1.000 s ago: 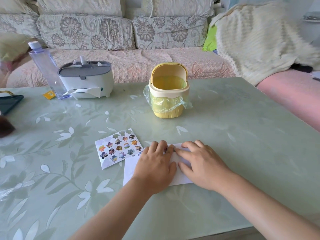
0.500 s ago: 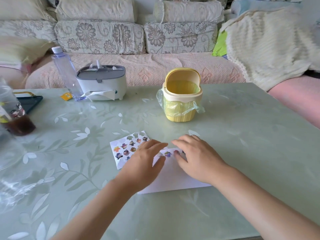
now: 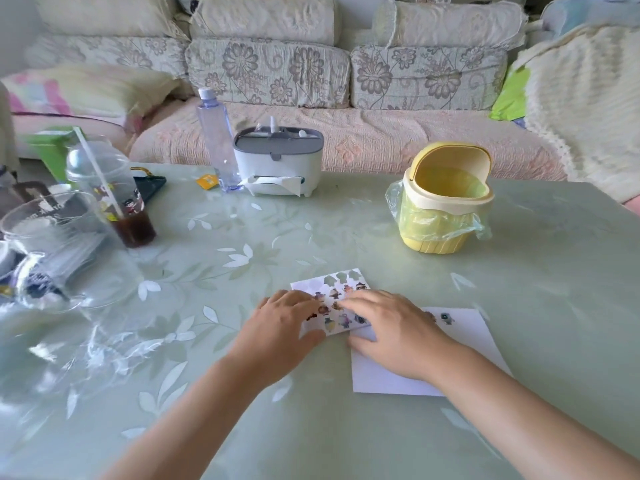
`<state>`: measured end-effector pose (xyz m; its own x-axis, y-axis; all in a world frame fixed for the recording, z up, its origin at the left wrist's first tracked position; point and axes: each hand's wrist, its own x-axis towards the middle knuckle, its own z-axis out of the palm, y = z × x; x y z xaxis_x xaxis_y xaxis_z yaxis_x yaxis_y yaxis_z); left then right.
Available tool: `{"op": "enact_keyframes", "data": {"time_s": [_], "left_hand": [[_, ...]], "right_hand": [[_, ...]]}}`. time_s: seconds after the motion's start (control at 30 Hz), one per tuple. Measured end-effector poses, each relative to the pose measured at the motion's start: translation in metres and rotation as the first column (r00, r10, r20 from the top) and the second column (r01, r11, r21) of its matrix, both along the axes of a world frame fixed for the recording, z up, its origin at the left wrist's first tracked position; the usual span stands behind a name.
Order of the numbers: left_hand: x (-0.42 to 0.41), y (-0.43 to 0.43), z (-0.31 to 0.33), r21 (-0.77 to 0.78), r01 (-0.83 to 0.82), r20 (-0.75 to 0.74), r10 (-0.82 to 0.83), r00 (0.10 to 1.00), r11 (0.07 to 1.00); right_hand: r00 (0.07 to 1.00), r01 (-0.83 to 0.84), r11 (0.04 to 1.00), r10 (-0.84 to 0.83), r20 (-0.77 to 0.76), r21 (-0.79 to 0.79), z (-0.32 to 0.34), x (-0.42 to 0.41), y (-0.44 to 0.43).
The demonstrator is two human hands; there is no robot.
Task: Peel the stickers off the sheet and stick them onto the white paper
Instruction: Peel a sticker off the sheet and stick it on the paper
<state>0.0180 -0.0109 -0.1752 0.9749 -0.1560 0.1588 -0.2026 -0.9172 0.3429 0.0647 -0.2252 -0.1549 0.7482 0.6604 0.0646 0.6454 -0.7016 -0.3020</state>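
We are keeping both hands flat on the sticker sheet (image 3: 337,296), which is lying on the pale green table (image 3: 519,271) just left of the white paper (image 3: 467,341), its lower right corner overlapping the paper's upper left corner. Our left hand (image 3: 277,337) is pressing the sheet's left edge with fingers nearly straight and relaxed. Our right hand (image 3: 391,334) is reaching across from the paper, its palm covering the paper's left part and its outstretched fingers (image 3: 353,301) lying on the sheet's middle rows; the 2 sets of fingertips are sitting close together, with printed figures showing between them. The sheet's top row is showing several blank cut-out shapes. Near the paper's top edge, at least 1 small sticker (image 3: 446,318) is sitting stuck down. Farther back on the table, a yellow bin (image 3: 446,202) with a plastic liner is standing open, well apart from the sheet.
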Motion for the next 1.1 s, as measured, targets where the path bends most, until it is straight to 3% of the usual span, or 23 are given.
{"op": "enact_keyframes", "data": {"time_s": [0.17,0.33,0.43,0.5,0.57,0.63,0.7,0.83,0.93,1.1], "left_hand": [[-0.001,0.005,0.001,-0.042,-0.014,0.044,0.016,0.999,0.999],[-0.005,0.007,0.007,-0.195,-0.021,0.097,0.040,0.994,0.981],[-0.007,0.000,0.010,-0.315,-0.109,0.131,0.157,0.979,0.943],[-0.012,-0.009,0.016,-0.426,-0.240,0.076,0.299,0.951,0.872],[-0.015,-0.019,0.028,-0.556,-0.414,-0.155,0.400,0.903,0.721],[-0.014,-0.025,0.037,-0.662,-0.561,-0.447,0.340,0.827,0.497],[-0.013,-0.027,0.041,-0.693,-0.634,-0.609,0.191,0.770,0.344],[-0.015,-0.031,0.042,-0.747,-0.603,-0.630,-0.008,0.777,0.281],[-0.015,-0.035,0.043,-0.771,-0.569,-0.593,0.004,0.805,0.286],[-0.011,-0.038,0.045,-0.792,-0.576,-0.579,0.052,0.814,0.203]], "right_hand": [[0.997,-0.051,0.992,0.044,0.059,0.115,-0.004,0.003,0.014],[0.969,-0.006,0.975,-0.049,0.241,0.222,-0.005,0.004,0.021],[0.939,0.006,0.966,-0.095,0.329,0.260,-0.004,0.007,0.020],[0.930,0.009,0.955,-0.117,0.348,0.298,-0.002,0.009,0.019],[0.916,0.028,0.949,-0.150,0.372,0.313,0.001,0.009,0.017],[0.902,0.060,0.947,-0.187,0.388,0.316,0.004,0.009,0.015],[0.893,0.097,0.940,-0.227,0.388,0.327,0.008,0.009,0.013],[0.876,0.101,0.937,-0.243,0.417,0.334,0.012,0.006,0.011],[0.875,0.084,0.941,-0.227,0.428,0.327,0.011,0.004,0.010],[0.903,0.023,0.943,-0.162,0.397,0.333,0.011,0.002,0.008]]}}
